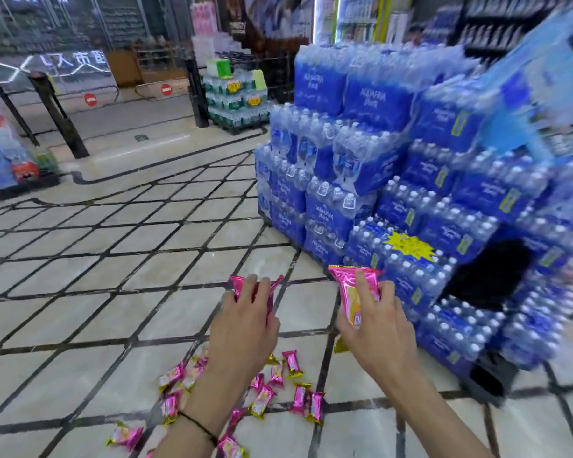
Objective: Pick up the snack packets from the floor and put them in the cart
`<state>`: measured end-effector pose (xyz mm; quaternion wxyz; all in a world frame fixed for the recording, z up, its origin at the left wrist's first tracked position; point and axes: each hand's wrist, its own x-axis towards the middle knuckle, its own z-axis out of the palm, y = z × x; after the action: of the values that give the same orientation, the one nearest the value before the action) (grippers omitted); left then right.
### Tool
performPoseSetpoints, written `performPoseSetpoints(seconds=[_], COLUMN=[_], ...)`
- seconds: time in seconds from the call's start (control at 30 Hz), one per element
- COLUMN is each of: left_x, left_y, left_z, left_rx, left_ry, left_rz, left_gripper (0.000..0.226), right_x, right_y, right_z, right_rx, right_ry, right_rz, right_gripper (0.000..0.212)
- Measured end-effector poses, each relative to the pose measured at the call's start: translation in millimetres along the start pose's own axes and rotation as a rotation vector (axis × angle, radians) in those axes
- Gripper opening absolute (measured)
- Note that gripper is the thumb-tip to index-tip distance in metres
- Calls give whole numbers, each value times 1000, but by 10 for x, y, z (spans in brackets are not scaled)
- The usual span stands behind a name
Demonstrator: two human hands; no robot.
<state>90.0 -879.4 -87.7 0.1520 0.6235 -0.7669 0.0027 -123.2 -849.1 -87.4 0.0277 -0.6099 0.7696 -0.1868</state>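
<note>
Left hand [245, 314] and right hand [376, 320] each grip a pink packet [349, 292], long axis pointing away (loose packets [299, 396] below).

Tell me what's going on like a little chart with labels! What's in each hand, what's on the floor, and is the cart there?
left hand grip: holds a crumpled pink packet, maybe more than one
right hand grip: holds a pink and yellow packet
floor: tiled
loose snack packets: many, pink and gold, scattered under the arms
bottled water packs: stacked on the right
black wristband: on the left wrist
cart: not in view
</note>
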Motion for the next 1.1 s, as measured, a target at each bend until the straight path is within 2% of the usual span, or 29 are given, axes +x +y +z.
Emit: performPoseSetpoints(seconds=[0.23,0.37,0.6,0.73,1.1], left_x=[-49,-210,-825,-1234,-3410], left_y=[757,1477,2808,3549,5667], left_z=[108,203,285,330,313], left_rx=[-96,-151,-191,-213,-317], left_ry=[-51,-95,-174,-201,-231], left_rz=[303,492,825,978,1351], left_gripper=[54,53,51,49,45], right_x=[-671,-1167,-2267,-2968,-5383], right_y=[615,1129,1983,2406,3727], right_z=[-454,-749,-1302,-1591,-2320], right_rx=[-57,-106,-166,-186,-231], right_ry=[98,153,255,301,354], right_rz=[259,442,735,852,1196], right_gripper=[75,79,75,76,81])
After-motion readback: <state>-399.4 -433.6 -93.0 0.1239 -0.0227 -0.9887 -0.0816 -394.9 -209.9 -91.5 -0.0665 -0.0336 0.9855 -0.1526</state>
